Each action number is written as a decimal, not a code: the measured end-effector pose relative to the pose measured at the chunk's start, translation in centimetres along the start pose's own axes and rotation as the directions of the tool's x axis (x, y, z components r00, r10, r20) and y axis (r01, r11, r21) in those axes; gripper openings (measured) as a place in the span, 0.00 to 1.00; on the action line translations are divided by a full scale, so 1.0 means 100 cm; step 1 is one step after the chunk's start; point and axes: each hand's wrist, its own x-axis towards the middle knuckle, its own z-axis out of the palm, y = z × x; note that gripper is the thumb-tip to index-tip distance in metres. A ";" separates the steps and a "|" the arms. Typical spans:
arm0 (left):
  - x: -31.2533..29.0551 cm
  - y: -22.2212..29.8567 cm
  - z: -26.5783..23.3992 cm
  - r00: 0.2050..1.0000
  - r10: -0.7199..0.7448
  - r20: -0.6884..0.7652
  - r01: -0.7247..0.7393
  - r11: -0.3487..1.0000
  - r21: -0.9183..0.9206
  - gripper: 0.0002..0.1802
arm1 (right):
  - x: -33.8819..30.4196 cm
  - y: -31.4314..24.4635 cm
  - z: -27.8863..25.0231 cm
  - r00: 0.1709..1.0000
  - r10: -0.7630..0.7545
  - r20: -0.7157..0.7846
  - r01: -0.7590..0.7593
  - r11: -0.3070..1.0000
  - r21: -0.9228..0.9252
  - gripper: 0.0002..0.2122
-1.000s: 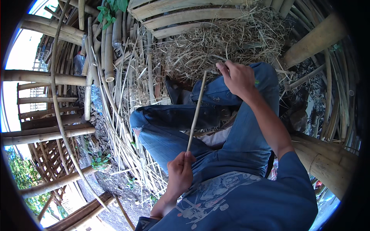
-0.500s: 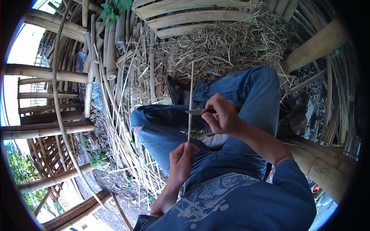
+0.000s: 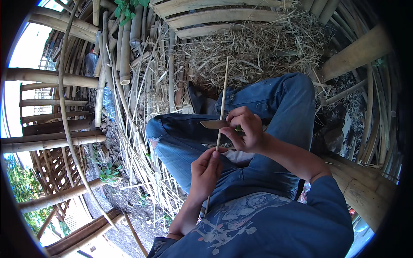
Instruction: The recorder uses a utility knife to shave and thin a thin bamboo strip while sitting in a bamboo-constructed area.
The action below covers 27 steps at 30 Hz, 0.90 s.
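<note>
A long thin bamboo strip (image 3: pixel 225 86) runs up and away from my lap, tilted slightly right at its far end. My left hand (image 3: pixel 207 168) is closed round its lower part, thumb along it, and the strip's tail comes out below the hand toward my shirt. My right hand (image 3: pixel 247 129) grips a knife by its handle, mostly hidden in the fingers; a bit of green shows there. The knife's blade (image 3: pixel 211 124) points left and lies across the strip, above my left hand. Both hands are over my crossed legs in blue jeans (image 3: pixel 284 107).
Dry shavings (image 3: pixel 254 56) heap beyond my legs, below a slatted bamboo panel (image 3: pixel 223 17). Many split strips (image 3: pixel 142 155) lie to the left. Thick bamboo poles (image 3: pixel 53 144) stand at the left; another pole (image 3: pixel 357 53) is at the right. A dark shoe (image 3: pixel 196 98) shows past my knee.
My left hand has moved up and slightly right with the strip, whose far end now leans farther right. The knife blade has shifted left across the strip and shows its broad side more.
</note>
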 end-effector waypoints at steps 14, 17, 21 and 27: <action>0.002 -0.003 0.003 0.995 0.095 -0.017 -0.093 0.990 0.106 0.16 | 0.004 0.006 0.001 0.992 -0.091 -0.090 0.086 0.995 -0.059 0.09; 0.001 -0.003 0.003 0.994 0.108 -0.029 -0.102 0.981 0.163 0.15 | 0.003 0.002 -0.003 0.999 -0.041 -0.032 0.039 0.998 -0.057 0.09; 0.002 -0.002 0.003 0.995 0.097 -0.032 -0.092 0.987 0.131 0.15 | 0.004 0.000 -0.003 0.999 -0.019 -0.034 0.017 0.998 -0.063 0.09; 0.002 0.002 0.002 0.999 0.024 -0.033 -0.021 0.996 0.085 0.16 | 0.005 0.002 -0.003 0.999 -0.020 -0.051 0.016 0.996 -0.092 0.08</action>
